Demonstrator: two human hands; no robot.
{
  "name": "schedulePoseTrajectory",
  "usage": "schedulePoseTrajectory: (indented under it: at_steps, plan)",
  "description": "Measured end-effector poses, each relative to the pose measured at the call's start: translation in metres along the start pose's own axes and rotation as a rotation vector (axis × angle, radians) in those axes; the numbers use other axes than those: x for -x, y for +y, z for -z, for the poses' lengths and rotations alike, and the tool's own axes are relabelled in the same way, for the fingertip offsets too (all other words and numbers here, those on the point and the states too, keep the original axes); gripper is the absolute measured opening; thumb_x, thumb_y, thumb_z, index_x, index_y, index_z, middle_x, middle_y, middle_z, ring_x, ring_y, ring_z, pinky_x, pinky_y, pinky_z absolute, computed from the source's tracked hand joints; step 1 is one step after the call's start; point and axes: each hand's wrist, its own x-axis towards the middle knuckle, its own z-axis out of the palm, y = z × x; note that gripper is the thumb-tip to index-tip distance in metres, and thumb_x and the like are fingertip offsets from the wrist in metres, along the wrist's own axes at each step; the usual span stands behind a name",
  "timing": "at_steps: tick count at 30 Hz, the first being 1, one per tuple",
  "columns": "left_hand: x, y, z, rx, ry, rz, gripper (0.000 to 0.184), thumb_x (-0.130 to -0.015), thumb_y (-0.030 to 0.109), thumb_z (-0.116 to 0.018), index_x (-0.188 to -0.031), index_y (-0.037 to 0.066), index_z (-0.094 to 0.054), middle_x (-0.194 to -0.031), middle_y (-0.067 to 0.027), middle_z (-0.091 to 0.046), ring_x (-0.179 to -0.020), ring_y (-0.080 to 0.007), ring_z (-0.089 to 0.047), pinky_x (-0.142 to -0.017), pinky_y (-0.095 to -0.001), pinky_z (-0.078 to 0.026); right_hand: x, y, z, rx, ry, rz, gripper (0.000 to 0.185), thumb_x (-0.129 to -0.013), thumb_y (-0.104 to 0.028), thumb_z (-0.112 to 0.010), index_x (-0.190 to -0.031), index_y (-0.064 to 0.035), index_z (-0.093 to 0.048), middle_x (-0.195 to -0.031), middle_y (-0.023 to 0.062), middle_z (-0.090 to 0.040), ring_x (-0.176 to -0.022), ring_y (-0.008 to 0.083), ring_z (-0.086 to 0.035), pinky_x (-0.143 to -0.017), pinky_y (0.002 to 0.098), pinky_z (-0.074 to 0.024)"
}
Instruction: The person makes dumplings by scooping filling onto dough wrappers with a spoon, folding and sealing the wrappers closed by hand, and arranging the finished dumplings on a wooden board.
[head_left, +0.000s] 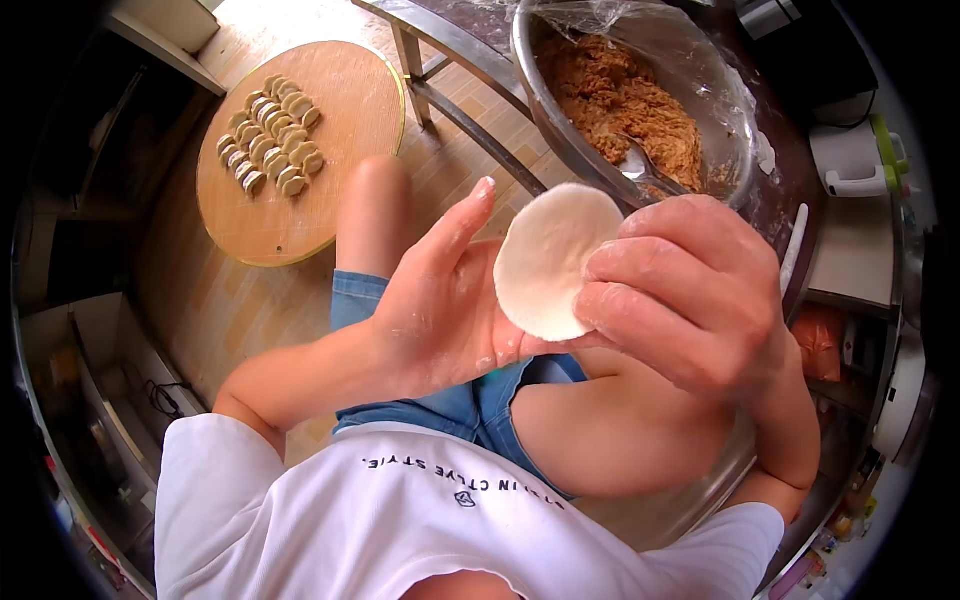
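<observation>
A round, thin dumpling wrapper (pixel 555 262), pale and floury, is held up at the middle of the view. My right hand (pixel 690 290) pinches its right edge between thumb and fingers. Beneath it my left hand (pixel 440 300) lies palm up, thumb stretched out; the wrapper covers its fingers in part, and I cannot tell whether the two touch. Beyond my hands stands a large metal bowl (pixel 522 75) of brown minced filling (pixel 625 95). A metal spoon (pixel 645 170) rests in the filling, its handle partly hidden behind my right hand.
On the floor side at the left, a round wooden board (pixel 330 215) bears several rows of shaped dumplings (pixel 270 135). Clear plastic film (pixel 690 40) hangs over the bowl on a dark table (pixel 790 200). A white-and-green appliance (pixel 860 160) stands at the right.
</observation>
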Motion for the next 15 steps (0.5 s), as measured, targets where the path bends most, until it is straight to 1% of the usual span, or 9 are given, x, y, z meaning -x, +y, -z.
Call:
schedulePoseTrajectory:
  at_steps: [1, 3, 6, 7, 9, 10, 11, 13, 15]
  plan:
    - [0.002, -0.002, 0.0, -0.05, 0.138, -0.001, 0.061, -0.091, 0.049, -0.029, -0.121, -0.002, -0.043, -0.116, -0.0174, -0.053, -0.105, -0.0281, -0.055, -0.088, -0.0328, -0.046, 0.004, 0.001, 0.002, 0.022, -0.023, 0.023, 0.034, -0.07, -0.033, -0.066, -0.077, -0.0015, -0.059, -0.072, 0.0078, -0.057, -0.065, 0.0222, -0.053, -0.056, 0.0328, -0.0426]
    - [-0.004, 0.0, 0.005, -0.13, 0.144, -0.039, 0.054, -0.091, 0.041, -0.035, -0.124, -0.001, -0.04, -0.121, -0.0158, -0.051, -0.111, -0.025, -0.051, -0.092, -0.0329, -0.042, 0.016, 0.009, 0.02, 0.037, -0.075, -0.07, 0.046, -0.068, -0.043, -0.064, -0.085, -0.0006, -0.059, -0.076, 0.009, -0.056, -0.067, 0.0234, -0.052, -0.06, 0.0332, -0.0422]
    - [-0.004, 0.011, 0.014, -0.187, 0.043, -0.005, 0.052, -0.089, 0.037, -0.039, -0.128, 0.001, -0.037, -0.131, -0.0166, -0.043, -0.121, -0.0246, -0.042, -0.102, -0.0359, -0.032, 0.037, 0.032, 0.049, 0.073, -0.17, -0.413, 0.066, -0.066, -0.057, -0.06, -0.098, 0.0006, -0.058, -0.082, 0.0109, -0.054, -0.071, 0.0251, -0.05, -0.065, 0.0339, -0.0416]
    - [-0.005, 0.013, 0.016, -0.231, 0.089, -0.023, 0.052, -0.089, 0.037, -0.039, -0.128, 0.001, -0.036, -0.131, -0.0165, -0.042, -0.121, -0.0243, -0.041, -0.102, -0.0355, -0.031, 0.044, 0.034, 0.045, 0.065, -0.198, -0.56, 0.064, -0.06, -0.047, -0.071, -0.102, -0.0002, -0.056, -0.084, 0.0118, -0.055, -0.07, 0.0256, -0.05, -0.065, 0.0344, -0.0422]
    - [-0.008, 0.013, 0.023, -0.334, 0.152, -0.053, 0.051, -0.09, 0.036, -0.038, -0.128, 0.002, -0.036, -0.132, -0.0165, -0.042, -0.122, -0.0237, -0.041, -0.103, -0.0346, -0.029, 0.058, 0.037, 0.033, 0.066, -0.387, -0.705, 0.069, -0.055, -0.038, -0.076, -0.109, -0.0031, -0.052, -0.087, 0.0115, -0.054, -0.072, 0.0272, -0.05, -0.069, 0.0357, -0.0427]
    - [-0.009, 0.012, 0.03, -0.309, 0.233, -0.063, 0.05, -0.09, 0.036, -0.038, -0.127, 0.003, -0.036, -0.132, -0.0158, -0.042, -0.121, -0.0228, -0.041, -0.103, -0.0338, -0.028, 0.064, 0.039, 0.026, -0.012, -0.326, -0.718, 0.063, -0.058, -0.032, -0.077, -0.109, -0.0043, -0.052, -0.084, 0.0111, -0.054, -0.069, 0.0258, -0.052, -0.065, 0.0348, -0.0437]
    - [-0.012, 0.013, 0.031, -0.335, 0.22, -0.059, 0.05, -0.09, 0.036, -0.038, -0.127, 0.003, -0.037, -0.132, -0.0157, -0.042, -0.121, -0.0227, -0.041, -0.103, -0.0337, -0.028, 0.071, 0.041, 0.019, -0.091, -0.264, -0.726, 0.057, -0.061, -0.027, -0.077, -0.108, -0.0055, -0.052, -0.081, 0.0107, -0.054, -0.066, 0.0244, -0.053, -0.062, 0.0339, -0.0447]
    - [-0.013, 0.012, 0.032, -0.382, 0.214, -0.044, 0.049, -0.09, 0.035, -0.038, -0.127, 0.003, -0.037, -0.132, -0.0156, -0.042, -0.121, -0.0223, -0.04, -0.103, -0.0335, -0.028, 0.069, 0.048, 0.017, -0.19, -0.274, -0.846, 0.046, -0.067, -0.021, -0.075, -0.105, -0.0048, -0.054, -0.075, 0.0076, -0.055, -0.059, 0.0146, -0.051, -0.056, 0.0244, -0.043]
    - [-0.014, 0.014, 0.029, -0.367, 0.206, -0.023, 0.052, -0.089, 0.036, -0.04, -0.129, 0.004, -0.035, -0.135, -0.016, -0.038, -0.124, -0.0233, -0.038, -0.104, -0.0351, -0.027, 0.058, 0.056, 0.016, -0.324, -0.155, -0.922, 0.035, -0.071, -0.017, -0.072, -0.098, -0.0035, -0.056, -0.07, 0.0044, -0.055, -0.058, 0.0086, -0.049, -0.054, 0.0201, -0.0403]
